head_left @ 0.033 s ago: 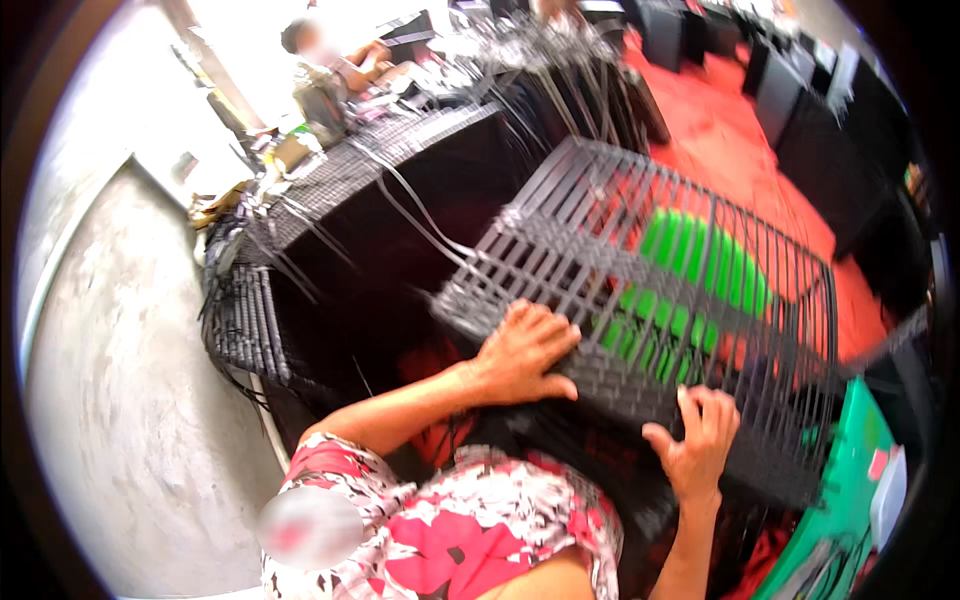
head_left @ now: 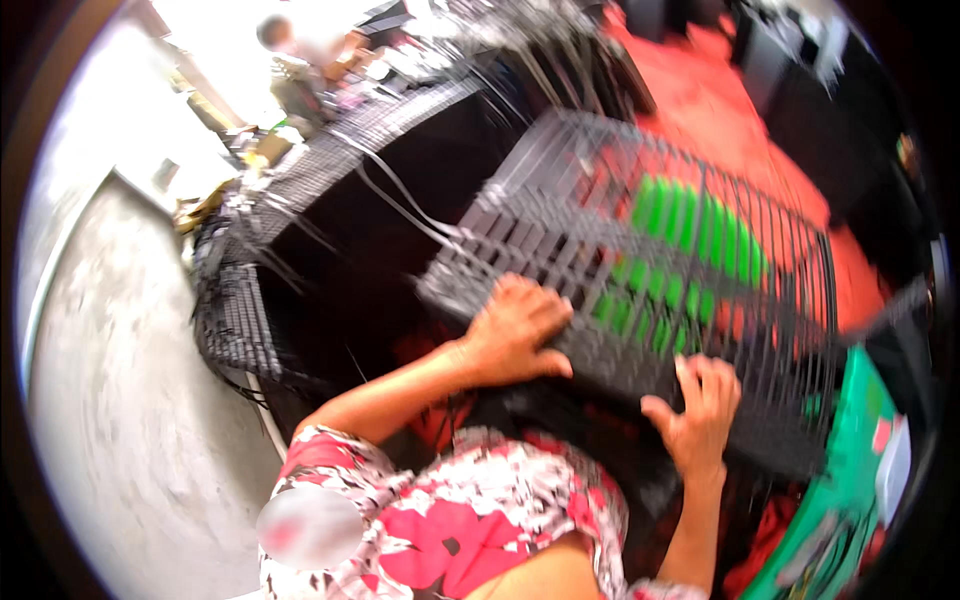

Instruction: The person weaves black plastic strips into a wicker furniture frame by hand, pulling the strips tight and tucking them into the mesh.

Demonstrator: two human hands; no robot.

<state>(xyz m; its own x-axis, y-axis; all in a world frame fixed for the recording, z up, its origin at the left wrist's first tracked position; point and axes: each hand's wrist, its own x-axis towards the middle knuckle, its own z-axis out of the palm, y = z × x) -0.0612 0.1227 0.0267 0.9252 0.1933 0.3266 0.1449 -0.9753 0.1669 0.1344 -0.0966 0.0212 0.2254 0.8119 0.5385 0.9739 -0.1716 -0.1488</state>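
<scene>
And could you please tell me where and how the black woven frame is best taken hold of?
The black woven frame is probably best held by its near woven edge, from the person's side, where the left hand and right hand lie apart: that edge looks dense, while the bars beyond show gaps.

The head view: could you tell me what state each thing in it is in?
Black woven frame: partly woven, gaps between its bars.
Left hand: open on the frame's near edge, thumb apart.
Right hand: open at the same edge, thumb apart.
Pale strands: loose, curving toward the frame's left corner.
Green chair: partly hidden behind the bars.
</scene>
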